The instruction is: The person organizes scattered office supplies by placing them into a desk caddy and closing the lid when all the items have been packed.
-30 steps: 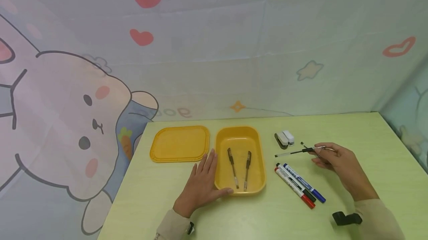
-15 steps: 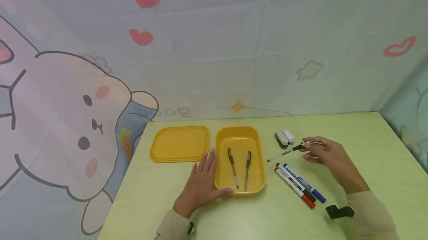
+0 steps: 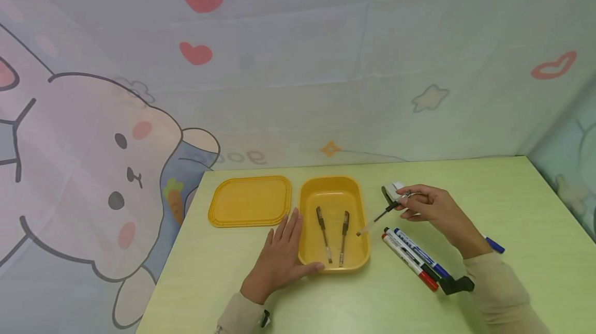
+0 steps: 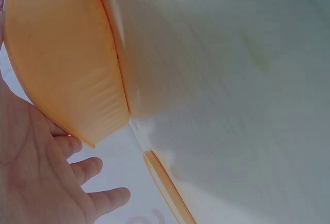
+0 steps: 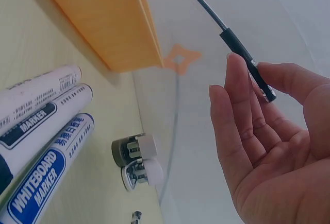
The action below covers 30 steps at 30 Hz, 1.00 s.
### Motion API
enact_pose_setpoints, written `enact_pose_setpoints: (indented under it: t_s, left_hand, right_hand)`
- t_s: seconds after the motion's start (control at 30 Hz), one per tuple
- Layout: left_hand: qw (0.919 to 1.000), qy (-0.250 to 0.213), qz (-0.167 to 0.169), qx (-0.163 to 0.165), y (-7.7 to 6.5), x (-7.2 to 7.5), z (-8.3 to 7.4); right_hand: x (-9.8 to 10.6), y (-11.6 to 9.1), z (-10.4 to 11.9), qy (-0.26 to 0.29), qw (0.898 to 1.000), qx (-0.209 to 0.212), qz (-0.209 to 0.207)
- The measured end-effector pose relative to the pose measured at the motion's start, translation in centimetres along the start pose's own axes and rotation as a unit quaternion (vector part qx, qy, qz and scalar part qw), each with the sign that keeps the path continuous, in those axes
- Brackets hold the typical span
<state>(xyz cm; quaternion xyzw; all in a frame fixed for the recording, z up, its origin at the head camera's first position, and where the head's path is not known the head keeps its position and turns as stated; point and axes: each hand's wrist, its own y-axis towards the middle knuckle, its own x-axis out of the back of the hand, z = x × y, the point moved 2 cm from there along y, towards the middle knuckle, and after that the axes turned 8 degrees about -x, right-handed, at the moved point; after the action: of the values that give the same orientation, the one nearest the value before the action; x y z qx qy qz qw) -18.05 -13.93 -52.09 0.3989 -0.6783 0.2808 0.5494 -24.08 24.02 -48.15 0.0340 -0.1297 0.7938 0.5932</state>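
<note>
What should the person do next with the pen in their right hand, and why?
Probably ease the pen leftward over the yellow tray: in the head view only one end overlaps the tray, and two similar pens lie inside.

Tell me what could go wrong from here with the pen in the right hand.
The pen might swing or slip: the right hand pinches it near one end, leaving most of its length free. In the head view it crosses the right rim of the yellow box, so if lowered there it could catch on that edge. If released inside, it may land across the two pens lying there.
</note>
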Motion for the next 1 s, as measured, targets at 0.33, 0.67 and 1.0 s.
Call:
enact_pose_setpoints:
  t_s: [0.33, 0.67, 1.0]
  left_hand:
    - [1.0, -0.003, 0.0, 0.002, 0.0, 0.1, -0.1]
    - [1.0, -0.002, 0.0, 0.004, 0.0, 0.0, -0.1]
    - [1.0, -0.003, 0.001, 0.003, 0.0, 0.0, -0.1]
  right_hand:
    - [-1.4, 0.5, 0.6, 0.001, 0.999, 0.007, 0.031]
    - [-2.6, 1.2, 1.0, -0.008, 0.997, 0.002, 0.076]
    - [-3.8, 1.8, 1.7, -0.021, 0.996, 0.003, 0.088]
